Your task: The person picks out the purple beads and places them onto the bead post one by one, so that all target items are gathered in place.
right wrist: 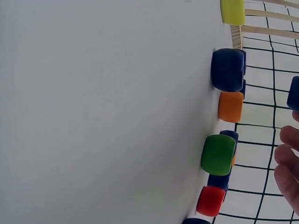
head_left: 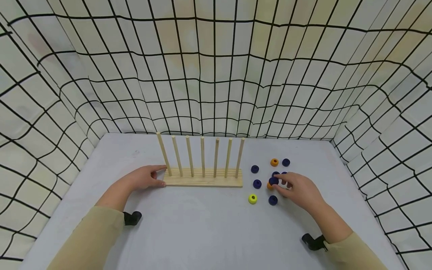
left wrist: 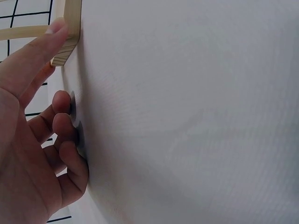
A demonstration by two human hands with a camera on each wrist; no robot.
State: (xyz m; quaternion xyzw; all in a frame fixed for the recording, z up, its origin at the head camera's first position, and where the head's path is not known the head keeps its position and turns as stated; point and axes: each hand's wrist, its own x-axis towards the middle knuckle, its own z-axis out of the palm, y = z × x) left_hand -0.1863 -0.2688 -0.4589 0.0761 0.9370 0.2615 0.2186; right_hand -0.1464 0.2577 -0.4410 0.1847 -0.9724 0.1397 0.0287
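A wooden peg stand (head_left: 203,180) with a row of several upright dowels stands on the white table. At its left end my left hand (head_left: 147,177) grips the base, thumb at the front edge and index finger toward the back. The left wrist view shows the thumb on the base's corner (left wrist: 71,28), other fingers curled beside the tabletop. My right hand (head_left: 300,188) pinches a dark blue bead (head_left: 273,181) between thumb and index finger. In the right wrist view this bead (right wrist: 294,94) is raised off the table, partly cut off by the frame's edge.
Around the right hand lie more beads: a yellow one (head_left: 252,198), an orange one (head_left: 275,162) and several dark blue ones (head_left: 273,200). A green bead (right wrist: 218,155) and a red bead (right wrist: 210,201) show in the right wrist view. Black netting (head_left: 214,80) surrounds the table's back and sides.
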